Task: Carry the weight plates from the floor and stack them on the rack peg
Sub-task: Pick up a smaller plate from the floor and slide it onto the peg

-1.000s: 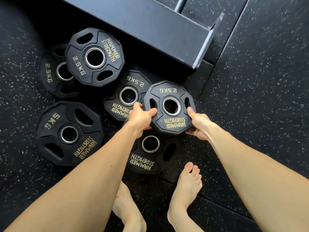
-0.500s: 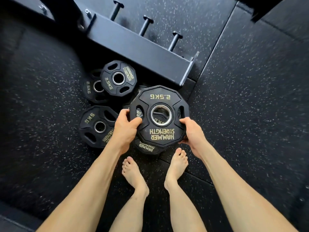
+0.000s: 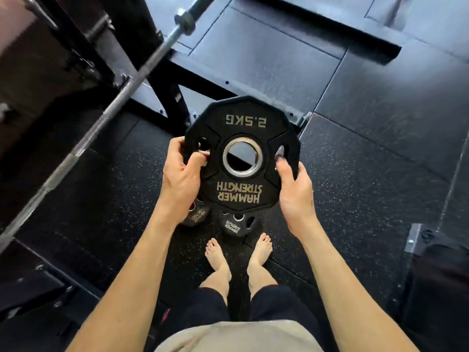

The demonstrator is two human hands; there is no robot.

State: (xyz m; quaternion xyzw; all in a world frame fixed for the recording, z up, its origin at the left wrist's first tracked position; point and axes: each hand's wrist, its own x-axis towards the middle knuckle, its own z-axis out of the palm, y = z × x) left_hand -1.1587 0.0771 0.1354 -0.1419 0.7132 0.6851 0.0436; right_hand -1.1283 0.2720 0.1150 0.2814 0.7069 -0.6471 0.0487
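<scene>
**Holding a 2.5 kg plate above the floor**

Gripped at both side edges, a black weight plate (image 3: 242, 153) marked "2.5KG" and "HAMMER STRENGTH" is held roughly flat in the air in front of the body, its lettering upside down to the camera. The left hand (image 3: 181, 174) is clamped on the left rim, with its fingers (image 3: 201, 156) hooked into a grip slot. The right hand (image 3: 295, 185) is closed on the right rim, the thumb laid by the opposite slot. Two further plates (image 3: 234, 224) are seen on the speckled rubber floor (image 3: 355, 199) directly below the held plate, just ahead of the bare feet (image 3: 261, 250). A steel barbell (image 3: 121, 95) is seen running diagonally across the upper left, beside a dark rack frame (image 3: 167, 97). No rack peg can be made out.
</scene>
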